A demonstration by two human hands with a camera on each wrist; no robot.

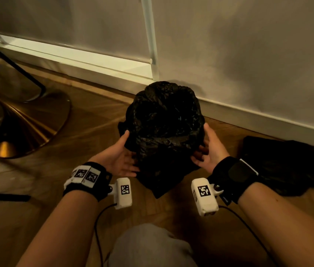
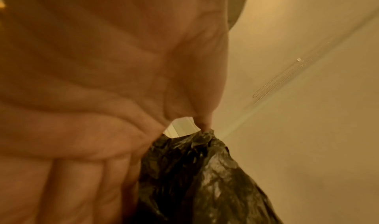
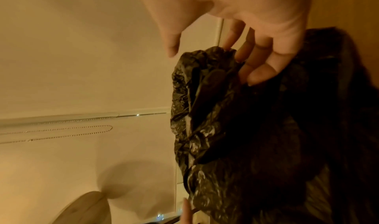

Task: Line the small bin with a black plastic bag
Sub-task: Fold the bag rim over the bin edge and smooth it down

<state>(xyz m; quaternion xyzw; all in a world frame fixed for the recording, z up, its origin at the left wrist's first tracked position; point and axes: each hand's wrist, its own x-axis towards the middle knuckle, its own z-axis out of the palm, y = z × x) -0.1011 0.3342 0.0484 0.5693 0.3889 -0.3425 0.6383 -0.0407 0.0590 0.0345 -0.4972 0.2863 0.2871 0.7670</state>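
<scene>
Crumpled black plastic bag (image 1: 162, 120) drapes bin by wall. Left hand (image 1: 118, 158) at 9 o'clock, fingers straight, pressing. Right hand (image 1: 208, 149) at 3; wrist view alone shows fingers (image 3: 256, 65) loosely spread, touching film.

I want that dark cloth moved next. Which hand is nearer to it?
Right. The right hand is at the bag's right side, nearer the cloth; the left hand is across the bag.

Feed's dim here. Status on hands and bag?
Left hand and right hand open, flat against black plastic bag. Bag draped over bin, bin itself hidden. Nothing blocking.
</scene>
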